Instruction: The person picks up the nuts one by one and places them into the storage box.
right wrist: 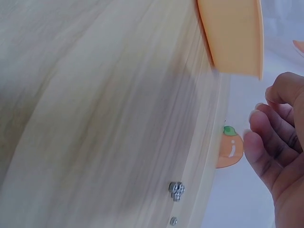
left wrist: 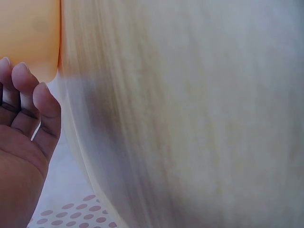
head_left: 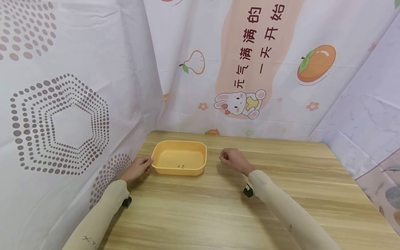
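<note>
A shallow yellow plastic bin [head_left: 179,171] stands on the table, with several tiny dark pieces [head_left: 183,166] on its floor near the front wall. At the bin's left end my left hand [head_left: 137,169] pinches the rim. In the left wrist view, fingertips [left wrist: 43,88] lie close to the bin's outer wall [left wrist: 31,28]. To the right of the bin, my right hand [head_left: 235,160] hovers over the table with loosely bent fingers and nothing seen in them. Small silver metal pieces [right wrist: 176,190] show against the wood in the right wrist view, nut-like in shape.
The wood-grain table [head_left: 193,211] reaches back to a printed curtain [head_left: 187,97]. Another white curtain [head_left: 72,132] runs close along the left side, beside the left forearm. A marbled cloth [head_left: 365,114] hangs at the right.
</note>
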The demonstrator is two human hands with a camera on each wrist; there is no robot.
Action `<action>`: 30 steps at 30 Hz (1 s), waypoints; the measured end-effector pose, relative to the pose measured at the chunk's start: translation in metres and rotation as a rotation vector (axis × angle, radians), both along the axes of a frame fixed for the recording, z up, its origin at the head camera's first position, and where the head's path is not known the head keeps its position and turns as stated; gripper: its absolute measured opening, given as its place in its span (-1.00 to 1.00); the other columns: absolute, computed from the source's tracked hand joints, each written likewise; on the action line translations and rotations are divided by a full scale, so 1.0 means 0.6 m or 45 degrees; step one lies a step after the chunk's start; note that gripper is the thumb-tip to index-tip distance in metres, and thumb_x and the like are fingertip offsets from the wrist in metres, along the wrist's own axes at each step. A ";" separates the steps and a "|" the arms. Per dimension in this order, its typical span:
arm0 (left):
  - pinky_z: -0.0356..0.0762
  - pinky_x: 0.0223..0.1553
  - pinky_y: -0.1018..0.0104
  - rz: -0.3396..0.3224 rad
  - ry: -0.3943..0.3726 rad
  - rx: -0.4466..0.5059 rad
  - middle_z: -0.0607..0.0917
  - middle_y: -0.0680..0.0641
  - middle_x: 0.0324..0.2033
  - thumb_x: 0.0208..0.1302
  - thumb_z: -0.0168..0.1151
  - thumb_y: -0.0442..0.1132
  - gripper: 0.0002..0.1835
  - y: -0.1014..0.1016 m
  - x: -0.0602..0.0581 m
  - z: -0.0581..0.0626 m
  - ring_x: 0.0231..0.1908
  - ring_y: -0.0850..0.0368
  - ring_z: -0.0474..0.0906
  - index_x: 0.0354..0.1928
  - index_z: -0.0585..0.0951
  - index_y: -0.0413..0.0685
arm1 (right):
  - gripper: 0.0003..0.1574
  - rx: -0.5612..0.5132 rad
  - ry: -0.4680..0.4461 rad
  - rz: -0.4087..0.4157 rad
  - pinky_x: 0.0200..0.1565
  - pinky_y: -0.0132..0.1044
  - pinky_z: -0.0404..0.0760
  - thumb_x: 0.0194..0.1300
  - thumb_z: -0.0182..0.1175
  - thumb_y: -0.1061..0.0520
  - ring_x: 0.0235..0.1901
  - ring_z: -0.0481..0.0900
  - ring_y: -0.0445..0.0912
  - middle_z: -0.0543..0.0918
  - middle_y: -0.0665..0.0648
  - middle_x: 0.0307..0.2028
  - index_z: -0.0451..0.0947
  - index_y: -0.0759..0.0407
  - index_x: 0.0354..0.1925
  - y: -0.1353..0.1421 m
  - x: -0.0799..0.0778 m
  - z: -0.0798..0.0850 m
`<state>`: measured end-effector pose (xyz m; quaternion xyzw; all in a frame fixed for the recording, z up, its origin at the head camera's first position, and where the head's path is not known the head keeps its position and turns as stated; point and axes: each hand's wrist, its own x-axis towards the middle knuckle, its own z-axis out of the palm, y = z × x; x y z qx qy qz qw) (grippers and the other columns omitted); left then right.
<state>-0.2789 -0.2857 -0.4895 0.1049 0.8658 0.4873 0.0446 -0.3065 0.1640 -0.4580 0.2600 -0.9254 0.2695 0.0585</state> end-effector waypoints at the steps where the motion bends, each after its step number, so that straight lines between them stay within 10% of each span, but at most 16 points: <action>1: 0.50 -0.53 0.23 0.003 -0.001 0.001 0.51 -0.14 -0.52 0.44 -0.03 0.10 -0.48 0.000 0.000 0.000 -0.53 0.04 0.43 -0.37 0.48 -0.30 | -0.95 -0.004 0.002 0.005 -0.41 -0.36 0.52 0.25 0.20 0.14 -0.48 0.51 -0.27 0.58 -0.13 -0.50 0.58 0.04 -0.37 -0.002 -0.001 0.000; 30: 0.48 -0.54 0.22 -0.006 -0.009 0.039 0.50 -0.15 -0.54 0.48 -0.03 -0.02 -0.57 0.002 -0.001 -0.002 -0.55 0.05 0.40 -0.44 0.44 -0.24 | -0.96 0.014 -0.004 0.061 -0.40 -0.40 0.52 0.27 0.19 0.12 -0.47 0.50 -0.28 0.57 -0.15 -0.48 0.58 0.02 -0.34 -0.051 0.000 0.016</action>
